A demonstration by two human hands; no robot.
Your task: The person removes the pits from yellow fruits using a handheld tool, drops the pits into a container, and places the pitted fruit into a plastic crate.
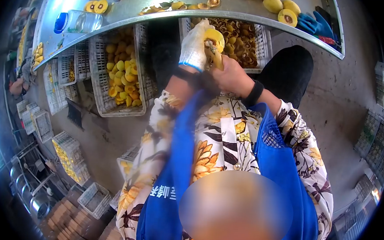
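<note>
Tool handle (217, 60) partly hidden by right hand (234, 77)

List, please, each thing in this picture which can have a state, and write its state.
Left hand: gloved, closed around fruit
Fruit: cut, held
Right hand: bare, closed around tool
Tool: tip at the fruit
Bottle: lying on side, capped
Blue glove: not worn
Crate with yellow fruit halves: partly filled
Crate beyond hands: holding cut pieces

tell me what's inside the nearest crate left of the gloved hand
The crate holds yellow fruit pieces, with darker orange ones toward the table. The table covers its far end; the pile hides its bottom.
</note>
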